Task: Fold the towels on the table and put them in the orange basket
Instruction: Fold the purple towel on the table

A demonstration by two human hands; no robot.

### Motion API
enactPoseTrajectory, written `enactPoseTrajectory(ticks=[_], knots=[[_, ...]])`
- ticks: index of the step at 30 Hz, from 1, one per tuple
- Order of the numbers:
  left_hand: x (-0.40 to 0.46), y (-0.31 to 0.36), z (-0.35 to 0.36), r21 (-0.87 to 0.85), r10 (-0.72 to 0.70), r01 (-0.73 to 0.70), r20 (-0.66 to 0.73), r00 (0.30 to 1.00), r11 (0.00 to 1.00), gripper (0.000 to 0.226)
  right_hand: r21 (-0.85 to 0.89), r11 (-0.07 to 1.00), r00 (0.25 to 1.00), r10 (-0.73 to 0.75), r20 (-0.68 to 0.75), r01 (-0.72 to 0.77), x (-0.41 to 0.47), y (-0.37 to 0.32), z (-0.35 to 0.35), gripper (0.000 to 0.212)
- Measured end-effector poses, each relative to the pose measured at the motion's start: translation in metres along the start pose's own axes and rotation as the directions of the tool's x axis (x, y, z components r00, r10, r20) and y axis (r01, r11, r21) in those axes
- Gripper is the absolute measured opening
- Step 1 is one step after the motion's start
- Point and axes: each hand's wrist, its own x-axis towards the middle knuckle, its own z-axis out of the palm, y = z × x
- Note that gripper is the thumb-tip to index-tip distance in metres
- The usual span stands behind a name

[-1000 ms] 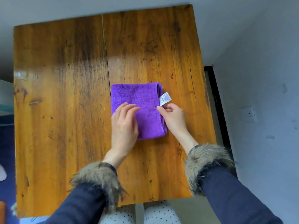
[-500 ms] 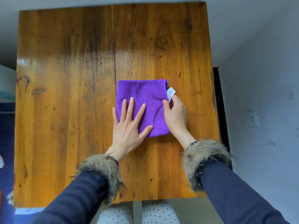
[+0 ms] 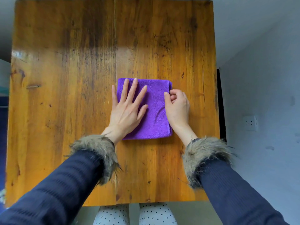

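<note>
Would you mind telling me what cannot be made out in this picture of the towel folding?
- Orange basket: nowhere in the head view.
- Purple towel: left part hidden under the flat left hand.
- Towel's right edge: covered by the curled right hand; whether it pinches cloth is unclear.
- Other towels: none in view.

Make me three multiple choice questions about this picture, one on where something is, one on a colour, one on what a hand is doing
1. Where does the left hand lie?
A. On the towel's left part
B. Off the table
C. On the wall socket

2. What colour is the folded towel?
A. Orange
B. Purple
C. White

3. How is the right hand?
A. Flat, fingers spread
B. Fingers curled at the towel's right edge
C. Raised above the wooden table

Answers: 1 A, its spread fingers rest there; 2 B, plainly purple; 3 B, its fingers curl at that edge.
</note>
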Motion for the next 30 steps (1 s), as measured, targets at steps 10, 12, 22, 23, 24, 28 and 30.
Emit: enactPoseTrajectory(ticks=[10, 12, 22, 23, 24, 28, 30], knots=[[0.008, 0.001, 0.006, 0.029, -0.012, 0.010, 0.082, 0.997, 1.000, 0.070, 0.037, 0.959, 0.944, 0.269, 0.190, -0.280, 0.029, -0.012, 0.005, 0.025], [0.005, 0.002, 0.002, 0.006, -0.003, 0.003, 0.061, 0.998, 1.000, 0.067, 0.041, 0.969, 0.954, 0.231, 0.192, -0.243, 0.027, -0.013, 0.001, 0.022], [-0.011, 0.013, 0.004, -0.014, 0.071, -0.070, 0.040, 0.997, 0.997, 0.063, -0.046, 0.996, 0.984, 0.077, 0.162, -0.070, 0.022, 0.005, -0.002, 0.018], [-0.010, 0.013, 0.005, -0.009, 0.074, -0.073, 0.040, 0.996, 0.997, 0.065, -0.053, 0.996, 0.985, 0.077, 0.157, -0.069, 0.022, 0.008, -0.001, 0.020], [-0.009, 0.012, 0.006, -0.009, 0.078, -0.078, 0.038, 0.996, 0.997, 0.066, -0.069, 0.995, 0.984, 0.086, 0.154, -0.076, 0.022, 0.010, 0.000, 0.023], [-0.011, 0.013, 0.009, -0.012, 0.099, -0.099, 0.036, 0.994, 0.995, 0.078, -0.159, 0.980, 0.980, 0.143, 0.136, -0.120, 0.021, 0.012, -0.001, 0.029], [-0.010, 0.013, 0.010, 0.005, 0.103, -0.104, 0.051, 0.993, 0.995, 0.083, -0.203, 0.971, 0.979, 0.157, 0.127, -0.129, 0.019, 0.010, -0.002, 0.029]])
